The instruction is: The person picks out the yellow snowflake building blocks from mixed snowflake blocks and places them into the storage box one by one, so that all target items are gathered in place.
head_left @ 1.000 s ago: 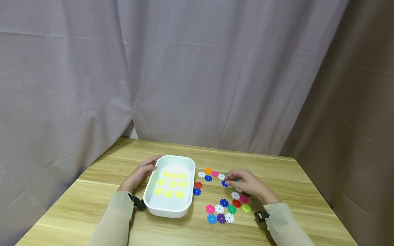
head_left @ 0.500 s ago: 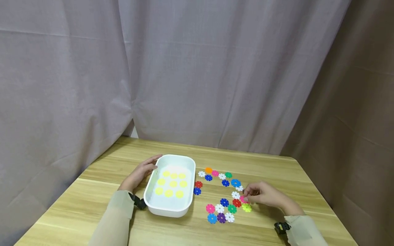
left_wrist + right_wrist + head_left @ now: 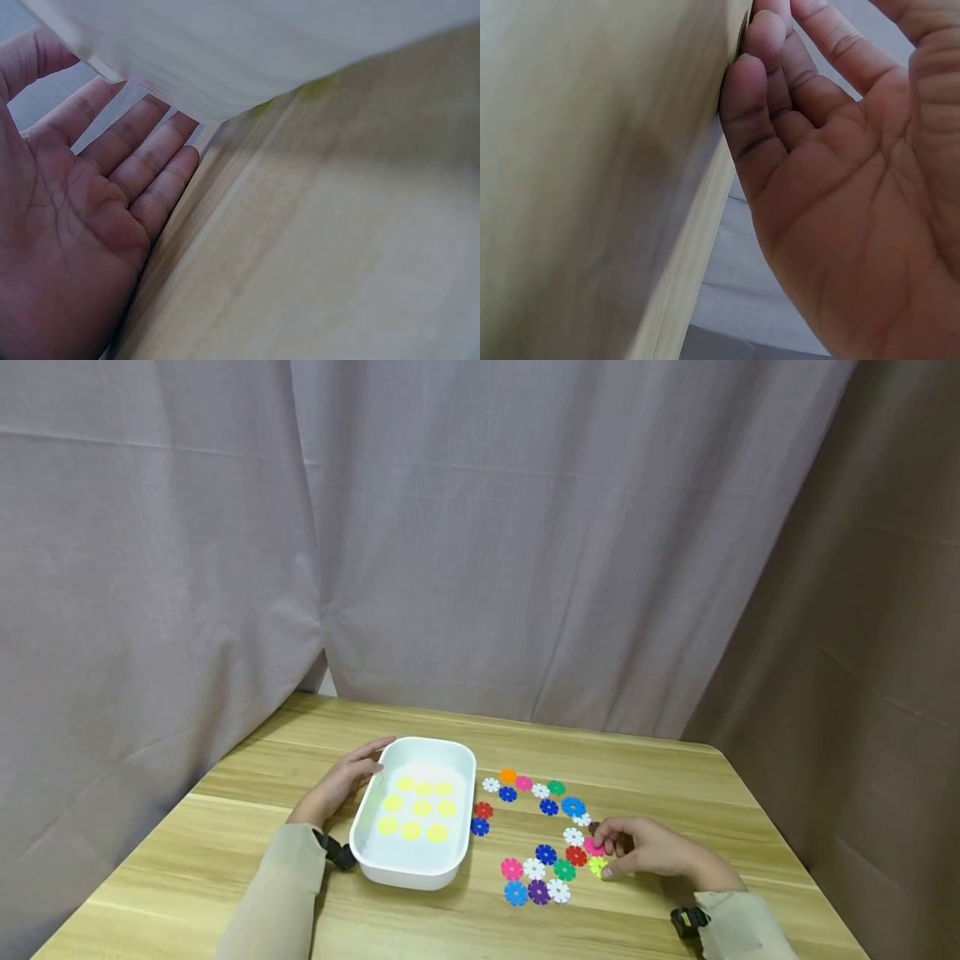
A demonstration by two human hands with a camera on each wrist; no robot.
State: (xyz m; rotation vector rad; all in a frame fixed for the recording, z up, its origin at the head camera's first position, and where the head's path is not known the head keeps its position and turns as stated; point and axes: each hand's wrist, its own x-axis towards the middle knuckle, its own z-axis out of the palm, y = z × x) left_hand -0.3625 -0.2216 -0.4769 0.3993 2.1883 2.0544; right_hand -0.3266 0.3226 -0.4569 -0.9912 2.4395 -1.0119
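Note:
My left hand [image 3: 347,783] lies along the left side of a white tray [image 3: 358,839], its fingers extended against the wall. In the left wrist view those fingers reach under the tray's sloping side. On the table to the right, my right hand [image 3: 643,847] is over the edge of a group of notched plastic discs. Its thumb tip is at a yellow-green disc [image 3: 597,867] and its fingertips are by a pink disc [image 3: 592,845], partly covering it. A dark brown disc [image 3: 595,828] peeks out behind the fingers. The right wrist view shows loosely bent fingers near the tabletop, with no disc visible.
Several yellow discs [image 3: 422,808] are in rows in the tray. Beside it lie a red disc [image 3: 483,810] and a blue disc [image 3: 480,827]. More discs spread rightward, including an orange disc [image 3: 508,776] and a purple disc [image 3: 538,892]. Grey curtains [image 3: 480,543] hang behind the wooden table [image 3: 637,752].
My right hand has gone from the blue disc at the back to the pink and yellow-green discs, and its thumb and fingers have spread apart. The left hand and tray stay put.

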